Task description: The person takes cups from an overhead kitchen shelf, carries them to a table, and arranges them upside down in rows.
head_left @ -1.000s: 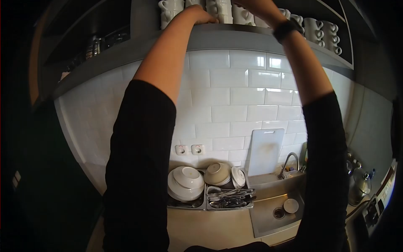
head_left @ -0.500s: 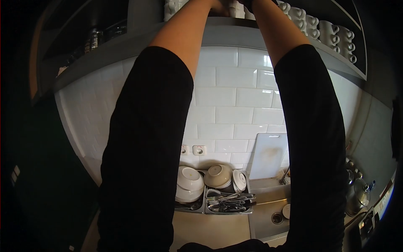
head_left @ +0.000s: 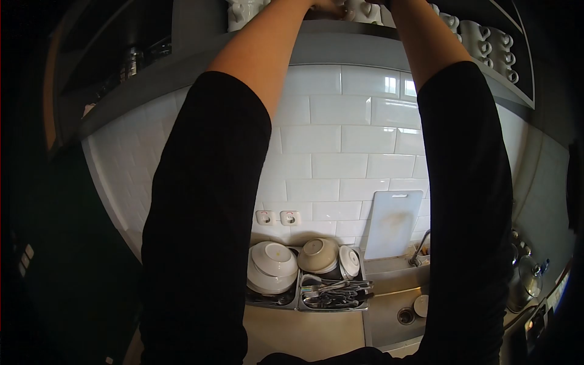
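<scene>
Both my arms reach up to a grey shelf lined with white mugs. My left hand is at the top edge, partly cut off and dark, beside white stacked mugs; whether its fingers grip one is not visible. Only the wrist of my right arm shows, just right of those mugs, and the hand itself lies beyond the top edge. More white mugs stand left of my left forearm. To the right of my right forearm are stacked mugs with handles turned outward.
The shelf's front edge crosses above white wall tiles. Below are upturned bowls, a metal tray of cutlery, a white cutting board against the wall, a sink with a tap, and a lidded pot at right.
My right arm has shifted right, widening the gap between my forearms. More of the white mugs between my hands now shows. The view has moved slightly.
</scene>
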Demonstrator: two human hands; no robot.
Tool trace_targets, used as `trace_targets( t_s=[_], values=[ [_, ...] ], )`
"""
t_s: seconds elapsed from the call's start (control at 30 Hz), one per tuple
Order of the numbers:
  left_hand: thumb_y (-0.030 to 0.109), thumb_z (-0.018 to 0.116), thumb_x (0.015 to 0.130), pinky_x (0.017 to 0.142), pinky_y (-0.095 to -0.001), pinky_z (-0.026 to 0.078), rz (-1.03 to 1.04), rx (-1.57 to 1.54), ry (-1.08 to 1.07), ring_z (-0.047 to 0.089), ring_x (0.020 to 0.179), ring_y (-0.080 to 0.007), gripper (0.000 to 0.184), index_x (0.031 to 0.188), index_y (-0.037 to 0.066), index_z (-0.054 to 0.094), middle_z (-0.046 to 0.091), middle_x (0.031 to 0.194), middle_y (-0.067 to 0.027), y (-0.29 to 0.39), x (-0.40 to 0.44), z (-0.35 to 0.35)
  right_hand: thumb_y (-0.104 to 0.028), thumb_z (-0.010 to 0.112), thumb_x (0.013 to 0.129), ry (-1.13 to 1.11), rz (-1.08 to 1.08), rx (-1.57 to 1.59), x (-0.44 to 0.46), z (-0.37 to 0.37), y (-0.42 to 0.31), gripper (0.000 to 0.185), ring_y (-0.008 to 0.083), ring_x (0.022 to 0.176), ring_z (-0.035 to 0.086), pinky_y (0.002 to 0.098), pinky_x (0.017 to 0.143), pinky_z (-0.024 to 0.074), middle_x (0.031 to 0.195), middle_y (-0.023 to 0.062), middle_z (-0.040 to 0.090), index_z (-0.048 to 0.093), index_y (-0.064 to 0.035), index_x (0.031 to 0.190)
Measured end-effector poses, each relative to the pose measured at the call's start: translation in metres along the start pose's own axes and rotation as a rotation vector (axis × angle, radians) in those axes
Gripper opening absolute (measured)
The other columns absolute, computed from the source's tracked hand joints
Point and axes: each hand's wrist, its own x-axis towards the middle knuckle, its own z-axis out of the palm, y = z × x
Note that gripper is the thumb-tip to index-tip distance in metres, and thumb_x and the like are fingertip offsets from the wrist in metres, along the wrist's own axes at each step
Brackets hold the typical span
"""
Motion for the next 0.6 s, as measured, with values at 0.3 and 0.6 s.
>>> trace_targets(
  t_s=[0.3, 0.6],
  values=[
    [0.044, 0.084, 0.068, 0.073, -0.0378, 0.052, -0.147, -0.397, -0.103, 0.062, 0.095, -0.0270, 0.083, 0.126, -0.006, 0.051, 0.057, 0.121, -0.0194, -0.003, -0.023, -0.004, -0.012, 0.062, 0.081, -0.054, -0.152, 0.262, 0.015, 0.000, 0.027, 0.011, 0.0136, 0.048, 0.051, 0.0266, 0.039, 0.0346, 0.064, 0.0058, 0.058, 0.066, -0.0039, 0.076],
    [0.058, 0.084, 0.055, 0.109, -0.0403, 0.030, 0.072, -0.157, 0.082, 0.038, 0.132, -0.0331, 0.112, 0.140, 0.000, 0.038, 0.043, 0.138, -0.0249, -0.014, -0.027, 0.000, -0.005, 0.055, 0.082, -0.015, -0.277, 0.310, 0.014, 0.015, 0.019, 0.018, 0.0177, 0.045, 0.049, 0.0312, 0.039, 0.0360, 0.057, 0.0074, 0.054, 0.063, -0.0022, 0.066]
  ],
)
